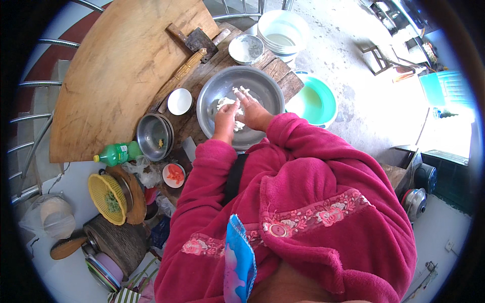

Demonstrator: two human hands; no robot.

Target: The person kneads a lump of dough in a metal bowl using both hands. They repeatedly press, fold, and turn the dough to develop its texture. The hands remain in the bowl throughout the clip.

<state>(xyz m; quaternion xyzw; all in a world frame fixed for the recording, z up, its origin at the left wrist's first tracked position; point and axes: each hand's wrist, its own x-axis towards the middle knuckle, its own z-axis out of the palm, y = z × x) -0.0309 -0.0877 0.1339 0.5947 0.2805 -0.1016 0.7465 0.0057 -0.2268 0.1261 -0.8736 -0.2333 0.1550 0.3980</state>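
Observation:
Both hands are over a wide metal basin (271,87) that stands on a rough wooden table. White dough (226,101) lies in the basin, partly hidden under the fingers. My left hand (226,120) touches the other hand near its thumb, its fingers drawn close together. My right hand (252,110) has its fingers stretched out and apart, with white dough stuck to the fingertips. Whether the left hand grips a bit of dough cannot be made out. Beyond the basin stands a bowl (246,49) with white powder on it.
A large wooden board (125,72), a cleaver (200,42) and a white bowl (179,101) lie left of the basin. Nearer are stacked metal bowls (147,130), a green bottle (115,153) and a yellow colander (99,189). At right stand a white bucket (282,22) and a turquoise tub (329,104).

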